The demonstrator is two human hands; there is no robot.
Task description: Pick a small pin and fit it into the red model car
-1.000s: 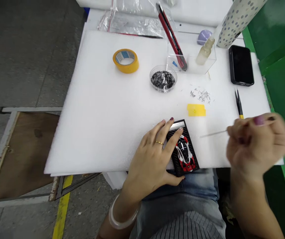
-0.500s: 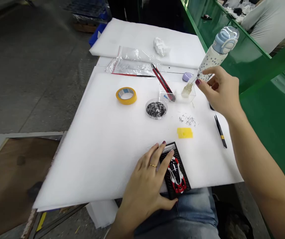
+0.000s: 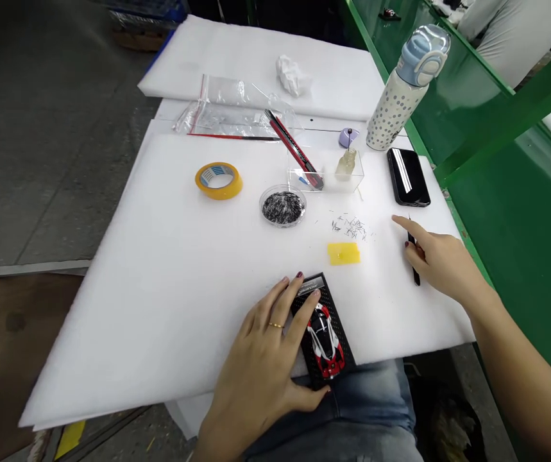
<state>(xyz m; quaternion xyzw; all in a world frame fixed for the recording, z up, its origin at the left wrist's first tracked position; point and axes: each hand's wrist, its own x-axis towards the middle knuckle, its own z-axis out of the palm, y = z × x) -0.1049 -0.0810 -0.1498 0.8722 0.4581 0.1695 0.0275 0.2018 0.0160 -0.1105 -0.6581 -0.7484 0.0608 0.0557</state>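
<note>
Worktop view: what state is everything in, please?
Model car: on its base, braced by the left hand
Tweezers: under the right hand; grip unclear
Small bottle: uncapped, stick inside
Round dish: uncovered, holding black slivers
Drink bottle: upright, lid on
Phone: dark screen
Tape roll: flat
Tissue: crumpled
Utility knife: leaning; blade unclear

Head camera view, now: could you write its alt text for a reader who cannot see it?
A left hand rests on a black base with a red, white and black model car at the near edge of a white sheet; the right hand is at black tweezers. Beyond are a dish of black pieces, a yellow tape roll, a red cutter and a phone.
</note>
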